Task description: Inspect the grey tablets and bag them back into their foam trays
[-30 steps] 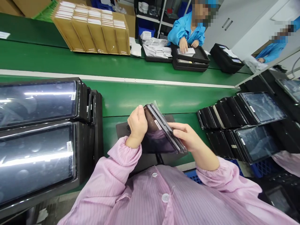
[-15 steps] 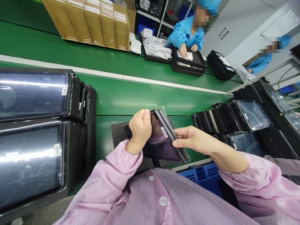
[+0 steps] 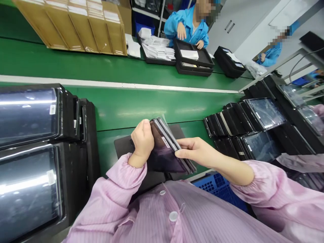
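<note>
Close to the near edge of the green worktop point(image 3: 146, 108), about midway along it, we hold a small stack of dark screens point(image 3: 164, 155) tilted between our two hands. Our left hand point(image 3: 143, 138) is closed around the upper left end of the stack. Our right hand point(image 3: 199, 151) pinches the right side narrowly, its thumb on the edges and its fingers reaching behind. A small white label point(image 3: 165, 142) shows on the front screen, and clear film sticks out at the top of the stack. Beneath our hands, a flat black pad point(image 3: 120, 145) lies on the worktop.

Toward the left edge, we have large screens point(image 3: 26, 113) in black trays, in two groups one nearer than the other. By the right edge, dark screens point(image 3: 235, 118) lean in two rows, and a blue basket point(image 3: 220, 190) sits just below the near edge.

Past the white strip point(image 3: 101, 83) that crosses the worktop, we see brown cardboard holders point(image 3: 73, 32) filled with white pieces toward the far left corner. Beside them are loose white papers and a black tray of white packets point(image 3: 158, 47). Across from us, a person in blue point(image 3: 187, 27) has one hand raised and the other at a second black tray point(image 3: 194, 62).
</note>
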Action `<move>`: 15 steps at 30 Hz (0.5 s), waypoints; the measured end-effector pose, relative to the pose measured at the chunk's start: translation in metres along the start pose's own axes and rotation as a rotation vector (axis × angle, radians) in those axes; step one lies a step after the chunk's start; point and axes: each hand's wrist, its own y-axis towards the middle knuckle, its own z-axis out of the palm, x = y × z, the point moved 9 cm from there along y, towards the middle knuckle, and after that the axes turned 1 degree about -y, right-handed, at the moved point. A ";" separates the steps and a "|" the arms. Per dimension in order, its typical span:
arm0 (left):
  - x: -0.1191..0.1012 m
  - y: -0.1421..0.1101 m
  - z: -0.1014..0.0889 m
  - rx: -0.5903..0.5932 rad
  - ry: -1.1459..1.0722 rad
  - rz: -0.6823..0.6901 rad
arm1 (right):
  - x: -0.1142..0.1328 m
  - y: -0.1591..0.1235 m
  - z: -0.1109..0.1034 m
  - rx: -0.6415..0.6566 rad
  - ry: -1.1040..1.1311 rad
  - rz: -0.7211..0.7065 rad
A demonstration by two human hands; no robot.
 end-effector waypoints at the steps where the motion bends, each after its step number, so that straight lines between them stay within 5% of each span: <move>1: 0.006 0.003 -0.002 -0.013 -0.016 -0.038 | -0.007 0.001 -0.001 0.026 0.052 -0.033; 5: 0.025 0.011 -0.014 -0.112 -0.033 -0.168 | -0.050 0.012 0.009 0.096 -0.002 -0.226; 9: 0.026 0.018 -0.013 -0.112 -0.018 -0.204 | -0.080 0.025 0.031 -0.165 -0.528 -0.347; 11: 0.025 0.020 -0.013 -0.080 -0.087 -0.240 | -0.068 0.018 0.039 -0.266 -0.705 -0.406; 15: 0.018 0.003 -0.012 0.061 -0.367 -0.283 | -0.001 -0.026 0.029 -0.435 -0.809 -0.492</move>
